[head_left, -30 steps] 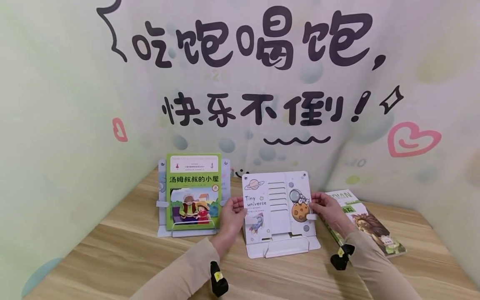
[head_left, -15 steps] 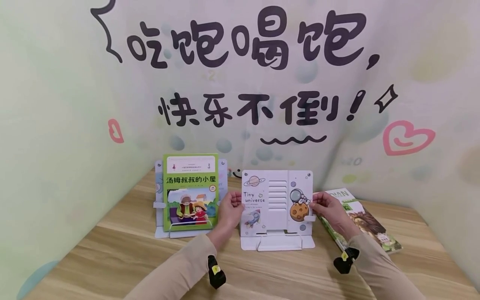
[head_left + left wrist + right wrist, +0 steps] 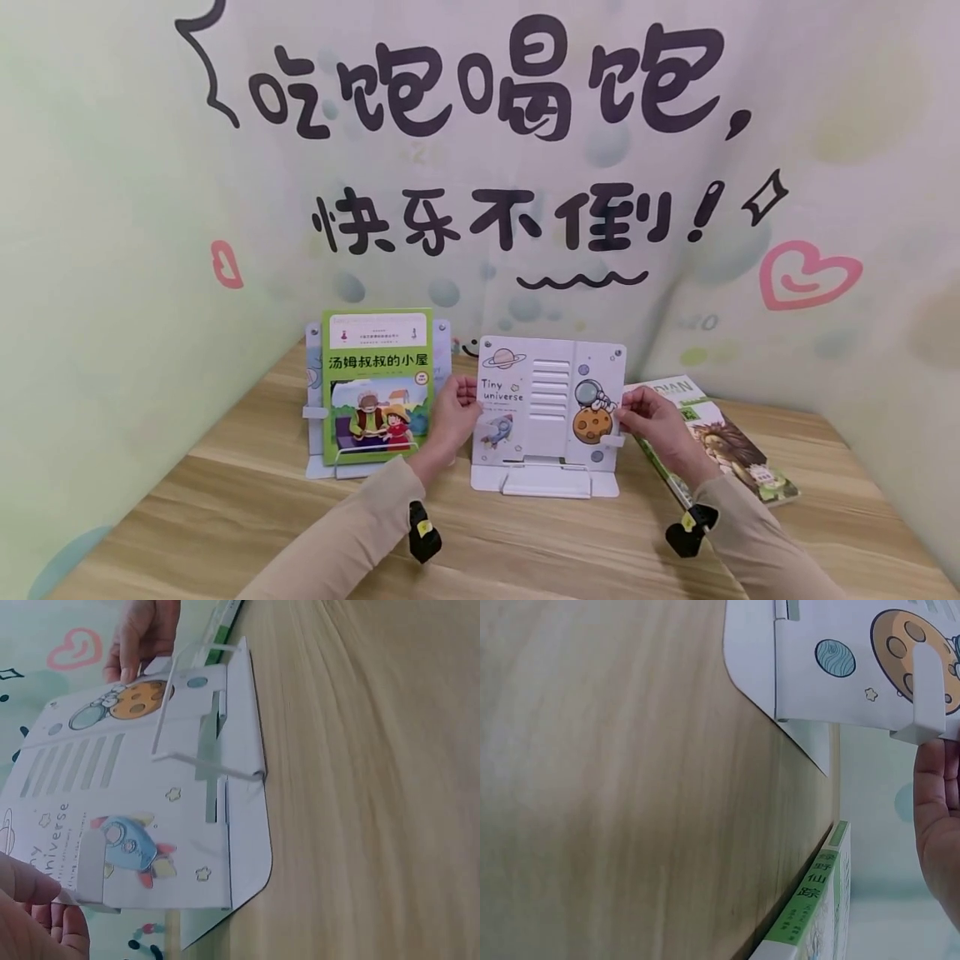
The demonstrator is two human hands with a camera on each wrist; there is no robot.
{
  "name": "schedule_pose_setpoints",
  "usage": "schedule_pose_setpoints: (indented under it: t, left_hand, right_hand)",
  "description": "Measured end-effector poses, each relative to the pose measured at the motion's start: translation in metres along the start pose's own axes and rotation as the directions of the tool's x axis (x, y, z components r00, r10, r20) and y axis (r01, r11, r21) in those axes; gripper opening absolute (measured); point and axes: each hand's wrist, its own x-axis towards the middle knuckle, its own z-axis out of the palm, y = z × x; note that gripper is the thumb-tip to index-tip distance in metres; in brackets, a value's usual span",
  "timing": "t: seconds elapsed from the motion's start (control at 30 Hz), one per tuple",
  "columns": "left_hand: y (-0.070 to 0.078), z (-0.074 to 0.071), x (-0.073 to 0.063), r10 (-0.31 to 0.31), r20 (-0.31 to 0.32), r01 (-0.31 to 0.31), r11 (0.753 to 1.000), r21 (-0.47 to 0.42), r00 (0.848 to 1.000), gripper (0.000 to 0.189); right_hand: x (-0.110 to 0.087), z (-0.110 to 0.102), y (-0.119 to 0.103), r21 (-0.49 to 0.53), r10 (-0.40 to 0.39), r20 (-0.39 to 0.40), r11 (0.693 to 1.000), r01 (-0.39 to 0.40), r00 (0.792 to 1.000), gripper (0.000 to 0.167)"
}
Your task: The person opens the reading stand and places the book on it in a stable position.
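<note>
A white metal book stand [image 3: 551, 442] printed "Tiny universe" stands upright on the table, with a planet, a rocket and an astronaut on its panel. A wire ledge [image 3: 210, 766] sticks out at its foot. My left hand [image 3: 453, 417] pinches the stand's left edge, thumb in front near a small white clip [image 3: 91, 866] and fingers behind. At the opposite edge my right hand [image 3: 663, 425] pinches too, close to the other clip [image 3: 928, 694]. The right fingers are partly hidden behind the panel. No book rests on this stand.
On the left, a green picture-cover book [image 3: 377, 387] leans on a second stand [image 3: 315, 454]. Several books [image 3: 738, 450] lie stacked on the right, with a lion on the top cover. Behind the wooden table [image 3: 525, 550] hangs a printed cloth [image 3: 465, 167].
The held stand has shifted slightly back on the table and turned, so its base lies straighter. Both hands keep their hold on its edges. The head view has swung slightly right.
</note>
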Motion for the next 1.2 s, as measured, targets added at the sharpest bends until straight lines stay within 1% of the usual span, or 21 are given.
schedule_pose_setpoints:
  t: [0.07,0.1,0.17,0.23,0.3,0.37,0.43,0.47,0.5,0.6,0.73,0.83,0.93,0.97,1.03,1.1,1.2]
  left_hand:
    - [0.003,-0.002,0.002,0.063,-0.014,-0.063,0.998,0.010,0.998,0.034]
    - [0.005,-0.002,0.003,0.103,-0.024,-0.103,0.995,0.017,0.994,0.035]
    - [0.013,-0.002,0.007,0.190,-0.048,-0.188,0.981,0.045,0.981,0.036]
    - [0.022,-0.001,0.009,0.273,-0.049,-0.270,0.960,0.073,0.961,0.038]
    - [0.034,0.003,0.009,0.356,-0.029,-0.353,0.932,0.087,0.934,0.039]
    - [0.044,0.009,0.008,0.428,0.010,-0.426,0.899,0.099,0.904,0.038]
    - [0.052,0.016,0.007,0.490,0.055,-0.493,0.865,0.099,0.870,0.036]
    - [0.055,0.020,0.007,0.515,0.078,-0.521,0.846,0.111,0.853,0.035]
    - [0.058,0.024,0.007,0.533,0.105,-0.543,0.830,0.130,0.840,0.034]
    - [0.066,0.035,0.007,0.553,0.188,-0.582,0.794,0.174,0.811,0.032]
    - [0.074,0.047,0.006,0.577,0.277,-0.635,0.742,0.216,0.768,0.031]
    - [0.077,0.056,0.006,0.607,0.312,-0.680,0.690,0.250,0.731,0.029]
    - [0.077,0.062,0.007,0.624,0.341,-0.710,0.643,0.285,0.703,0.027]
    - [0.076,0.064,0.007,0.627,0.351,-0.718,0.632,0.292,0.695,0.026]
    - [0.075,0.066,0.007,0.641,0.369,-0.739,0.599,0.308,0.673,0.025]
    - [0.074,0.068,0.007,0.663,0.386,-0.767,0.558,0.318,0.642,0.023]
    - [0.073,0.071,0.009,0.705,0.395,-0.808,0.502,0.309,0.589,0.017]
  right_hand:
    - [-0.003,0.001,0.000,0.000,-0.004,-0.014,1.000,0.004,1.000,0.013]
    - [-0.004,0.002,0.000,-0.001,-0.008,-0.017,1.000,0.008,1.000,0.013]
    - [-0.007,0.003,-0.001,-0.005,-0.016,-0.026,1.000,0.016,1.000,0.013]
    - [-0.010,0.004,-0.001,-0.011,-0.026,-0.038,1.000,0.026,0.999,0.014]
    - [-0.013,0.005,-0.002,-0.020,-0.031,-0.049,0.999,0.030,0.998,0.018]
    - [-0.016,0.007,-0.003,-0.033,-0.030,-0.065,0.999,0.028,0.997,0.021]
    - [-0.019,0.009,-0.004,-0.031,-0.026,-0.085,0.999,0.024,0.996,0.019]
    - [-0.021,0.010,-0.005,-0.028,-0.024,-0.095,0.999,0.021,0.995,0.017]
    - [-0.022,0.011,-0.005,-0.024,-0.019,-0.106,1.000,0.017,0.994,0.014]
    - [-0.027,0.015,-0.006,-0.015,-0.001,-0.135,1.000,-0.001,0.991,0.009]
    - [-0.035,0.020,-0.008,-0.027,0.020,-0.155,0.999,-0.025,0.988,0.012]
    - [-0.042,0.025,-0.009,-0.034,0.015,-0.172,0.999,-0.021,0.985,0.017]
    - [-0.049,0.029,-0.011,-0.036,-0.003,-0.194,0.999,-0.004,0.981,0.017]
    - [-0.051,0.031,-0.011,-0.040,-0.009,-0.201,0.999,0.001,0.980,0.017]
    - [-0.056,0.034,-0.011,-0.048,-0.024,-0.218,0.999,0.014,0.976,0.016]
    - [-0.062,0.037,-0.011,-0.056,-0.047,-0.234,0.998,0.034,0.971,0.015]
    - [-0.069,0.041,-0.011,-0.068,-0.099,-0.265,0.994,0.084,0.959,0.014]
